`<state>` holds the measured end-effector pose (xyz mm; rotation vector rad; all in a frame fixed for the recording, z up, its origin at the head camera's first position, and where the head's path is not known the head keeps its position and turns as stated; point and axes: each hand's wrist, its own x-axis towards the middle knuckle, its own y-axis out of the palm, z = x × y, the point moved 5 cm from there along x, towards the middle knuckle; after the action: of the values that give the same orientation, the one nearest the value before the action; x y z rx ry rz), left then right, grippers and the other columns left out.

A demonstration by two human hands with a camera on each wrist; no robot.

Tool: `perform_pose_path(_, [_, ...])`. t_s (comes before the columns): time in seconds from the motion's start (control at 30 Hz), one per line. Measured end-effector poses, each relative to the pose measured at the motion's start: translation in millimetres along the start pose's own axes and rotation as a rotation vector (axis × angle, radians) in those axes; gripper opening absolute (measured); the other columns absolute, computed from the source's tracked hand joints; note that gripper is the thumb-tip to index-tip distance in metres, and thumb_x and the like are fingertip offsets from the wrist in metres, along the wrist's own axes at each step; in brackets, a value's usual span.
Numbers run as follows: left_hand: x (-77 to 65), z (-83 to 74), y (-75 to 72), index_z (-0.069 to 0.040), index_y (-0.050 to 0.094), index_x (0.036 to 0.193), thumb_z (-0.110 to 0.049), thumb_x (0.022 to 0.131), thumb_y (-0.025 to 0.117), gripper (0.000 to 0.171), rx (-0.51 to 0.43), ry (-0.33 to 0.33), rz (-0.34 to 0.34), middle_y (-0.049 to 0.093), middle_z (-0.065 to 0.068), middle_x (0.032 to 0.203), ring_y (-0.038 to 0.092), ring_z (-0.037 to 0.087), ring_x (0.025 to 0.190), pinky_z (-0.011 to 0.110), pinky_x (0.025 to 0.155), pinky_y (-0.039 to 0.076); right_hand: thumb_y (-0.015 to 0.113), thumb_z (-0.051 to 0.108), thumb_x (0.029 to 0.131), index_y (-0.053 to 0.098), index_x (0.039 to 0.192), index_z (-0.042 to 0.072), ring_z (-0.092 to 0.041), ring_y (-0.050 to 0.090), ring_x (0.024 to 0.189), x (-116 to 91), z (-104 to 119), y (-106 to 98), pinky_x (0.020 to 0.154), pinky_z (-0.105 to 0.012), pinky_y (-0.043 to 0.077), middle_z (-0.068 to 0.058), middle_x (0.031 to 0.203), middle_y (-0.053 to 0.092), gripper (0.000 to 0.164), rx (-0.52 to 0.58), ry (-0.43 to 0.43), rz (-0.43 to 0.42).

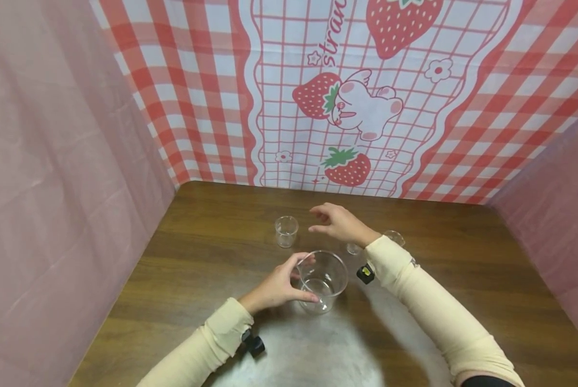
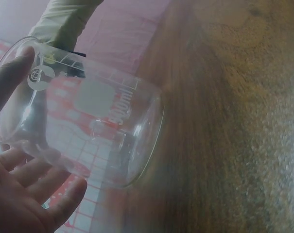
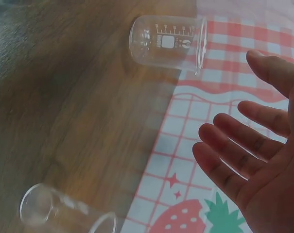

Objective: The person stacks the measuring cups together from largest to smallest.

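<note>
My left hand (image 1: 279,285) grips the large clear glass beaker (image 1: 334,285) by its side, thumb on the near side and fingers behind. White graduation marks and "500ml" show on this beaker (image 2: 103,102) in the left wrist view. Whether its base touches the table cannot be told. My right hand (image 1: 339,221) hovers over the table's far half, holding nothing, its fingers (image 3: 234,160) spread and slightly bent. To its left a small glass beaker (image 1: 286,234) stands upright; its printed scale is visible on the beaker (image 3: 168,41) in the right wrist view.
Beneath my right wrist is another small glass vessel (image 1: 353,248), partly hidden. A further glass piece (image 1: 395,236) shows behind the right sleeve. The wooden table (image 1: 197,231) ends at a red-and-white strawberry-print cloth (image 1: 211,134), with pink curtains (image 1: 66,161) at both sides.
</note>
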<state>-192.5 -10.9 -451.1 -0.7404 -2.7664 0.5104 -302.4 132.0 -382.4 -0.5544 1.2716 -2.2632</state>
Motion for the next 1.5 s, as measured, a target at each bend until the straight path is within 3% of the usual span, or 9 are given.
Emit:
perform_pose_path(0.4, [-0.2, 3.5, 1.0, -0.011, 0.041, 0.14, -0.019, 0.069, 0.088, 0.086, -0.001, -0.031, 0.008, 0.053, 0.01, 0.144, 0.055, 0.027, 0.127, 0.033, 0.1, 0.051, 0.076, 0.019, 0.084, 0.059, 0.127, 0.0, -0.035, 0.064, 0.104, 20, -4, 19, 0.091, -0.045, 0.055, -0.02, 0.118, 0.062, 0.05, 0.019, -0.043, 0.002])
perform_pose_path(0.73, [-1.3, 2.4, -1.0, -0.012, 0.039, 0.141, -0.018, 0.069, 0.088, 0.088, -0.013, -0.029, 0.009, 0.051, 0.011, 0.145, 0.055, 0.028, 0.127, 0.036, 0.1, 0.052, 0.078, 0.026, 0.082, 0.056, 0.132, 0.0, -0.034, 0.063, 0.103, 33, -4, 36, 0.088, -0.042, 0.056, -0.021, 0.116, 0.059, 0.061, 0.054, -0.05, 0.071])
perform_pose_path(1.1, [0.1, 4.4, 2.2, -0.012, 0.04, 0.14, -0.015, 0.07, 0.087, 0.085, -0.035, -0.03, 0.014, 0.051, 0.009, 0.145, 0.053, 0.025, 0.129, 0.035, 0.102, 0.05, 0.077, 0.036, 0.082, 0.055, 0.137, 0.009, -0.017, 0.053, 0.084, 40, -4, 49, 0.073, -0.029, 0.048, -0.007, 0.099, 0.055, 0.065, 0.001, -0.042, 0.116])
perform_pose_path(1.5, [0.8, 4.3, 1.6, -0.011, 0.039, 0.142, -0.015, 0.07, 0.088, 0.087, -0.039, 0.0, 0.011, 0.052, 0.012, 0.144, 0.054, 0.028, 0.128, 0.034, 0.1, 0.051, 0.081, 0.035, 0.078, 0.056, 0.135, 0.007, -0.029, 0.061, 0.104, 41, -9, 47, 0.085, -0.041, 0.054, -0.011, 0.111, 0.058, 0.068, -0.026, -0.006, 0.128])
